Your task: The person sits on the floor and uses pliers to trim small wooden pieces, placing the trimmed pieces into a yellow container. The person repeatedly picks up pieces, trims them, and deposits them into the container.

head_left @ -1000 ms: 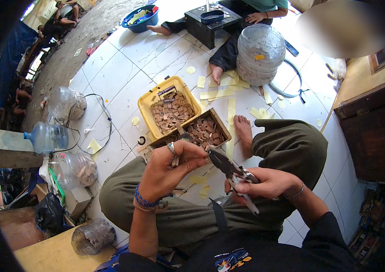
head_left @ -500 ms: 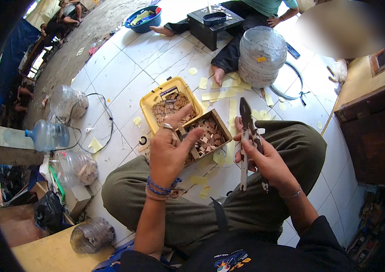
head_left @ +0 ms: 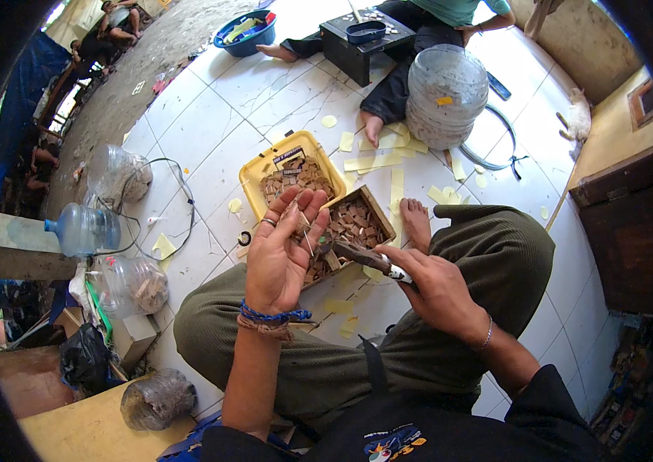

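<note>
My left hand (head_left: pixel 276 258) is palm up over the boxes. Its fingers are curled, with the thumb pressed over small thin pieces (head_left: pixel 307 235) whose kind I cannot make out. My right hand (head_left: pixel 442 296) is closed round dark-jawed snips (head_left: pixel 361 254) with worn white handles. The jaws point left, close to the left fingertips. Beneath the hands sits a wooden box (head_left: pixel 376 204) of small brown chips, partly hidden by my left hand. A yellow plastic tub (head_left: pixel 253 173) with similar chips adjoins it on the far left side.
Pale yellow paper strips (head_left: pixel 372 162) and cut pieces lie on the white tiles. Beyond are a large clear plastic jar (head_left: pixel 447 96), a coiled cable (head_left: pixel 512 146), and a seated person's foot (head_left: pixel 372 128) by a small black table (head_left: pixel 342 54). Bottles (head_left: pixel 88 229) stand at left.
My right hand has turned the snips from upright to pointing left, toward my left hand. The left hand has rolled palm up, its fingers now curled round small pieces. My bare foot has come into view.
</note>
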The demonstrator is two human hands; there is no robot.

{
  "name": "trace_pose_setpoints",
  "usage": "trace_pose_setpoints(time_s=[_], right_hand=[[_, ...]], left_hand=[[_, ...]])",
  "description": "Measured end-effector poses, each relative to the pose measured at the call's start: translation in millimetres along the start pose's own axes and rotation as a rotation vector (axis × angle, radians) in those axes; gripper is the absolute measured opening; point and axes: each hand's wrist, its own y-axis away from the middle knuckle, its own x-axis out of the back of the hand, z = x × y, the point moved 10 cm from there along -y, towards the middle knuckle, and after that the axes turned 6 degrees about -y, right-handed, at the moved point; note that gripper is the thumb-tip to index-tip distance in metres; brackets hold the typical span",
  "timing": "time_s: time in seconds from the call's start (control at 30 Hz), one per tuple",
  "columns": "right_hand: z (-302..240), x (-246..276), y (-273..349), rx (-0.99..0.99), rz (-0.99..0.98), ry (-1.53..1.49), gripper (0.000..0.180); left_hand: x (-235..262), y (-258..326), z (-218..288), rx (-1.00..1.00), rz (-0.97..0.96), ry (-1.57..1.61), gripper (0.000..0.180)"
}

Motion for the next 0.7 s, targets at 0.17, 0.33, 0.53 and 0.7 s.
trace_pose_setpoints(time_s=[0.17,0.33,0.53,0.7], right_hand=[[-7.4,14.8,0.5,0.085,0.188,0.216,0.078],[-8.3,22.9,1.4,0.104,0.328,0.322,0.078],[-7.5,22.1,1.7,0.095,0.354,0.427,0.078],[-6.7,23.2,1.8,0.077,0.371,0.425,0.079]], left_hand=[[-6.6,1.5,-4.4,0.023,-0.022,0.008,0.026],[-13.6,7.6,-20.0,0.119,-0.055,-0.046,0.028],[-17.6,8.4,-23.5,0.137,-0.085,-0.090,0.031],[-19.9,11.9,-26.2,0.167,-0.084,-0.130,0.035]])
